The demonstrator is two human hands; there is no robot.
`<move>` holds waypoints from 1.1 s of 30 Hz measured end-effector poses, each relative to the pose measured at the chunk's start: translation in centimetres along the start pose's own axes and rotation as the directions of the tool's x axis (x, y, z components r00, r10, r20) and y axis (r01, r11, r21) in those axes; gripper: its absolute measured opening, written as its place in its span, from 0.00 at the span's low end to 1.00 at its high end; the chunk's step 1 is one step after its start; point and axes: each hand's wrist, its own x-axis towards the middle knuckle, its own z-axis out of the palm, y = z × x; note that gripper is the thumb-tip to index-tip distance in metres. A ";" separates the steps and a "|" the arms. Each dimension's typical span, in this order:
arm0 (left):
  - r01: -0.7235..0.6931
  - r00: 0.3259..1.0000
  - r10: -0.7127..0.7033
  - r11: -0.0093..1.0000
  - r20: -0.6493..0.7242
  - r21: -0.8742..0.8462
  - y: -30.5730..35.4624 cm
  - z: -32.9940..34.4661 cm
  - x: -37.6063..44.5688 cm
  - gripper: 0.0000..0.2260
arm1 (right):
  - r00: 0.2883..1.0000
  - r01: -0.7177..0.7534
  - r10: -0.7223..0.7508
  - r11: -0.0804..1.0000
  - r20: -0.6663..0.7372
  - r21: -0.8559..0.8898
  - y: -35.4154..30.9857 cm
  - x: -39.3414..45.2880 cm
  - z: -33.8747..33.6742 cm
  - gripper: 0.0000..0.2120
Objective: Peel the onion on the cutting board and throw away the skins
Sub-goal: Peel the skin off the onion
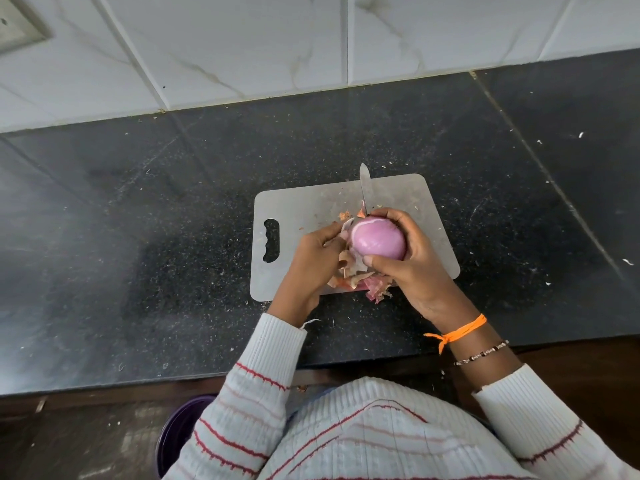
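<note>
A purple onion (377, 241), mostly bare of skin, is held above the grey cutting board (298, 209). My right hand (412, 265) grips it from the right, fingers curled over its top and thumb under it. A knife blade (364, 188) sticks out beyond that hand's fingers; its handle is hidden. My left hand (311, 258) pinches a flap of papery skin (346, 233) at the onion's left side. Loose brown and pink skins (360, 282) lie heaped on the board's near edge under the hands.
The board lies on a black speckled countertop (138, 237) backed by a white tiled wall (242, 46). Small skin scraps dot the counter. A dark purple bin (180, 431) stands on the floor below the counter edge, left of my body.
</note>
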 end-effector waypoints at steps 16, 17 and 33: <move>-0.023 0.995 0.019 0.999 0.093 0.039 0.6 -0.9 0.1 0.14 | 0.997 -0.055 0.057 0.997 0.045 -0.051 -0.4 0.1 -0.8 0.27; -0.024 0.993 0.020 0.999 0.113 0.033 0.6 -1.1 0.1 0.14 | 0.997 -0.047 0.050 0.997 0.062 -0.060 -0.5 0.1 -0.9 0.28; -0.372 0.924 0.379 0.854 0.056 0.364 0.0 -0.3 -0.3 0.16 | 0.997 0.042 -0.028 0.977 0.071 -0.207 -0.1 -0.1 -0.6 0.29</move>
